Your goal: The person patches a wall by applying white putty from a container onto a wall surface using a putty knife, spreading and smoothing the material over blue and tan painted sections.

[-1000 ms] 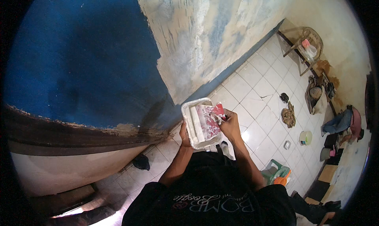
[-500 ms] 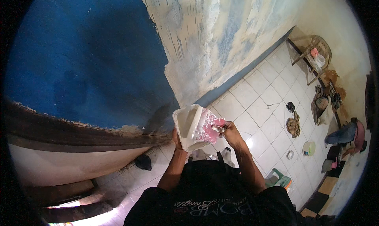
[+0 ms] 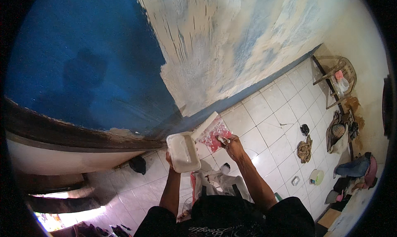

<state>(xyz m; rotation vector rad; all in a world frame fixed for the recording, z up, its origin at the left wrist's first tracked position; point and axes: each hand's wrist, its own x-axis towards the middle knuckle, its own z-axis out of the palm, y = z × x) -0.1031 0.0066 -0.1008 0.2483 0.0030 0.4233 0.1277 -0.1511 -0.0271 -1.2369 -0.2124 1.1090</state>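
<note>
My left hand point(image 3: 169, 158) grips the left side of a white rectangular tub point(image 3: 180, 167), most of its fingers hidden by the tub. Pale, smooth putty point(image 3: 184, 150) lies inside. My right hand point(image 3: 235, 148) is closed on a reddish-pink putty spreader point(image 3: 216, 137), a flat blade smeared with white. A band of putty runs along the spreader's far left edge, which is close to the tub's upper right corner. Beyond both hands stands a wall, deep blue point(image 3: 78, 38) on the left and streaked with cream-white filler point(image 3: 206, 51) on the right.
A dark ledge point(image 3: 74, 123) runs along the blue wall's lower edge. White floor tiles point(image 3: 273, 133) spread to the right. On them lie a black bag point(image 3: 304, 130), a brown cloth point(image 3: 304, 150) and a pale green bowl point(image 3: 316, 177). A chair point(image 3: 345, 77) stands at the far right.
The spreader has come from over the tub's right side to beside its upper right corner, baring the putty inside. The tub has shifted left and down in the picture; the view has moved too.
</note>
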